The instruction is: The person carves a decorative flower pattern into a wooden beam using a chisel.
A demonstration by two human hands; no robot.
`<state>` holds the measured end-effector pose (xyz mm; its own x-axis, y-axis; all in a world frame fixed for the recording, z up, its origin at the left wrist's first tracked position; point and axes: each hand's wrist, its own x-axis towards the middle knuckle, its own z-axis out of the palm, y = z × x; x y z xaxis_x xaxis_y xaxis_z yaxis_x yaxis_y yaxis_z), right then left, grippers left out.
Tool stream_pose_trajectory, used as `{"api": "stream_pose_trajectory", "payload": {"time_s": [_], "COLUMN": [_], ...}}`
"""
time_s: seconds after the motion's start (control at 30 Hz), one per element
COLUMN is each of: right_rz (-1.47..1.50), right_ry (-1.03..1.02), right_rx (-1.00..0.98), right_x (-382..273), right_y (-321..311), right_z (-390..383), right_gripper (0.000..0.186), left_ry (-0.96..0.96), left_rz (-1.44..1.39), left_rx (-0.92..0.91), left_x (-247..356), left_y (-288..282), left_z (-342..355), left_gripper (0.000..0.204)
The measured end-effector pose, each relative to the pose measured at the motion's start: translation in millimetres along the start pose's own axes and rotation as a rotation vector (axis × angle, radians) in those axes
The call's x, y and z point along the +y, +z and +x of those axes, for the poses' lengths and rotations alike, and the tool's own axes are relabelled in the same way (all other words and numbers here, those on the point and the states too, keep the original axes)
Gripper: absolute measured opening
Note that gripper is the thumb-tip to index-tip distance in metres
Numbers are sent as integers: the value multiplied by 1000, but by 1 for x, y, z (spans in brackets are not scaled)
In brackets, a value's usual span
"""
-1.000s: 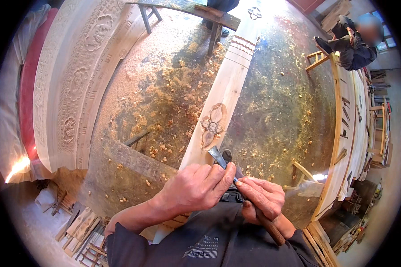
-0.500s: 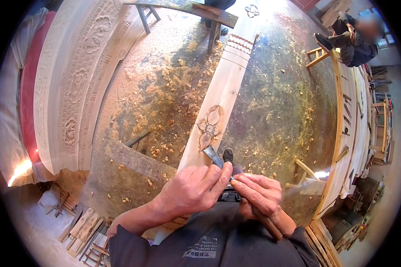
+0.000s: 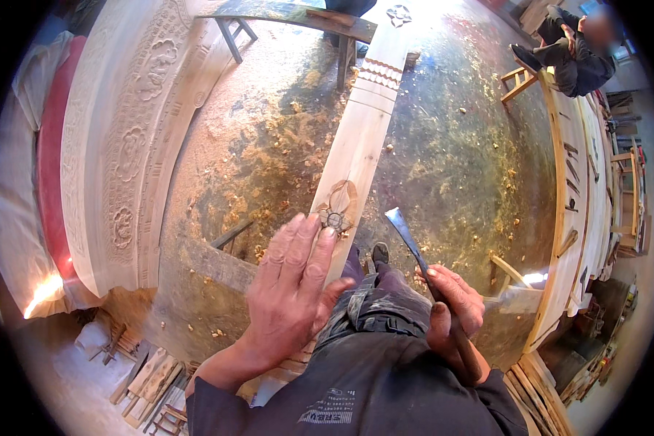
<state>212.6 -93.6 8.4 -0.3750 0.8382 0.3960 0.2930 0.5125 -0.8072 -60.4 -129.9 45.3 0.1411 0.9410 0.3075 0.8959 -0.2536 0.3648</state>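
Note:
A long pale wooden plank (image 3: 356, 149) runs away from me, with a flower carving (image 3: 334, 220) near its close end. My left hand (image 3: 291, 280) lies flat over the near part of that carving, fingers stretched forward and hiding some petals. It holds nothing. To the right, off the plank, my right hand (image 3: 454, 305) is wrapped round the wooden handle of a chisel (image 3: 416, 248). The flat steel blade points up and to the left, in the air apart from the wood. Further up the plank are a scalloped band (image 3: 378, 73) and a second flower carving (image 3: 398, 15).
Large carved panels (image 3: 134, 145) stand along the left. A wooden trestle (image 3: 291, 18) supports the plank's far end. Wood shavings litter the floor (image 3: 450, 167). At right, a bench (image 3: 570, 189) bears several tools. A seated person (image 3: 578, 58) is at the far right.
My left hand has let go of the chisel and moved onto the carving. My right hand has carried the chisel to the right, away from the plank.

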Motion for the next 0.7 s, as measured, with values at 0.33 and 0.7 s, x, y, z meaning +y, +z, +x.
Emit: {"api": "stream_pose_trajectory", "payload": {"time_s": [0.33,0.7], "right_rz": [202,371], "right_ry": [32,37], "right_rx": [-141,-358], "right_x": [1,-10], "right_y": [-17,-12], "right_z": [12,31], "right_gripper": [41,42], "left_ry": [322,216], "left_rz": [-637,-159], "left_rx": [-246,-155], "left_x": [29,15], "left_y": [12,7], "left_z": [-31,-15], "left_gripper": [48,59]}}
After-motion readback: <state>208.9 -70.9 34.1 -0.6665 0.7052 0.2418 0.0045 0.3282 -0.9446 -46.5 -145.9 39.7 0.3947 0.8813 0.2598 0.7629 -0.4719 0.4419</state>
